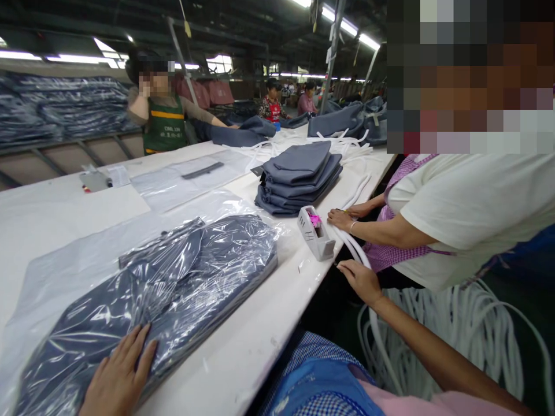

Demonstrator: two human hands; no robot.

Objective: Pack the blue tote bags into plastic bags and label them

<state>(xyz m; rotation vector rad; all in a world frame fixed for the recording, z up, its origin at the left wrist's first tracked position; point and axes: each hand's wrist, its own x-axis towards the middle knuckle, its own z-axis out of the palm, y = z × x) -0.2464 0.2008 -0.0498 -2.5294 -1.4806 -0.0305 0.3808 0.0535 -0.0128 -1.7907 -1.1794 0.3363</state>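
Observation:
My left hand [119,370] lies with fingers apart on a dark blue fabric piece in clear plastic [169,294], which rests flat on the table. Past the table's front edge, my right hand [362,282] has its fingers pressed together. Whatever is between those fingertips is too small to make out. Just beyond it stands a white plastic box [315,234] with something bright pink inside. Behind the box is a stack of folded dark blue fabric pieces [299,176].
A co-worker's hands [344,218] are on white cords [353,245] at the right table edge. Coiled white cord [451,335] hangs below. Clear plastic bags [173,182] lie across the white table [260,329]. Another person [167,118] stands at the far side.

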